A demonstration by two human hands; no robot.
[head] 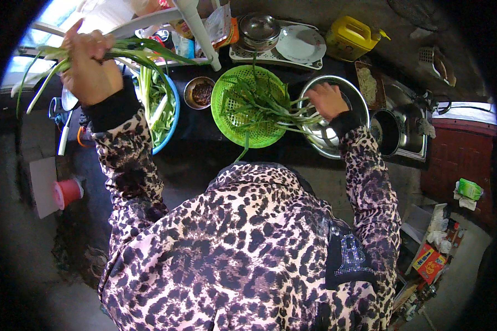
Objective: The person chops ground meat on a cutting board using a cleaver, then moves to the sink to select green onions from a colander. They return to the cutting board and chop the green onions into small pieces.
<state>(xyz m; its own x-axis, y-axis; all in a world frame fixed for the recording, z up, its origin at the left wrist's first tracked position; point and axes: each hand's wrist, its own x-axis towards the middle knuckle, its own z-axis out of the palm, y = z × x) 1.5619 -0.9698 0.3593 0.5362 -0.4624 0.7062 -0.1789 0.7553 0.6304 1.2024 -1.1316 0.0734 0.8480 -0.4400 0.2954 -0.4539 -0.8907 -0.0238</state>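
Observation:
My left hand (89, 66) is raised at the upper left, closed around a bunch of green onions (149, 51) whose leaves trail to the right. My right hand (327, 99) rests on the pale stems of more green onions (269, 99), over the left part of a steel basin (366, 120); whether its fingers grip them is unclear. The leaves of these lie across a green plastic colander (221, 128) in the middle. Below and right of my left hand, a blue-rimmed basin (177, 111) contains leafy greens (159, 118). Between basin and colander sits a small metal bowl (188, 97) of dark red food.
Behind the colander, a white rack (236, 60) holds metal bowls (259, 31) and a white plate (301, 43). A yellow jug (350, 39) stands beside it. At right is a steel sink (416, 140) with a dark pot (387, 132). A white frame (196, 29) rises near my left hand.

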